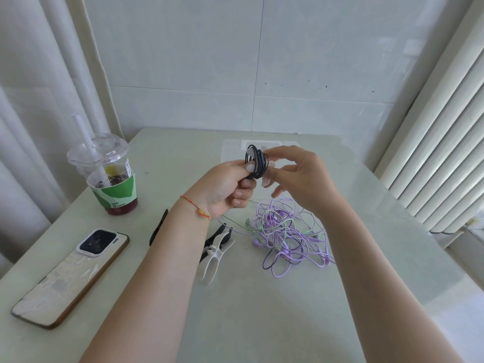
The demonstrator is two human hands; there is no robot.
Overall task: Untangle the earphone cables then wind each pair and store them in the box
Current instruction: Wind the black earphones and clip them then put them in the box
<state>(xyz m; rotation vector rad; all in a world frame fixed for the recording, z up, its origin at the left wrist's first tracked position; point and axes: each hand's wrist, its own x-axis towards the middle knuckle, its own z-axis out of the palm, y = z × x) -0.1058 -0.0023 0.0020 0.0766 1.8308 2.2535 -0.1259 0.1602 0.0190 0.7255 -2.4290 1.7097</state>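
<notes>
Two hands meet above the middle of the bench (235, 310), both on one coil of black earphone cable (256, 161). The left hand (225, 187) grips the coil's lower part, thumb laid across the loops and fingers curled beneath. The right hand (296, 176) pinches the coil's upper right side with thumb and forefinger, its other fingers loosely spread. The coil is held up in the air, in front of the clear plastic box (235, 150) that stands near the bench's far edge; what lies in the box cannot be made out.

Below the hands a tangle of purple and pale green earphone cables (285, 231) lies on the bench, its loops reaching toward the right forearm. Just left of it lie a white cable winder (214, 255) and a black winder (217, 235), touching. Further left a phone (70, 276) lies face down near the left edge, and a lidded drink cup (110, 176) with a straw stands behind it. Bare surface shows near the front edge, between the forearms.
</notes>
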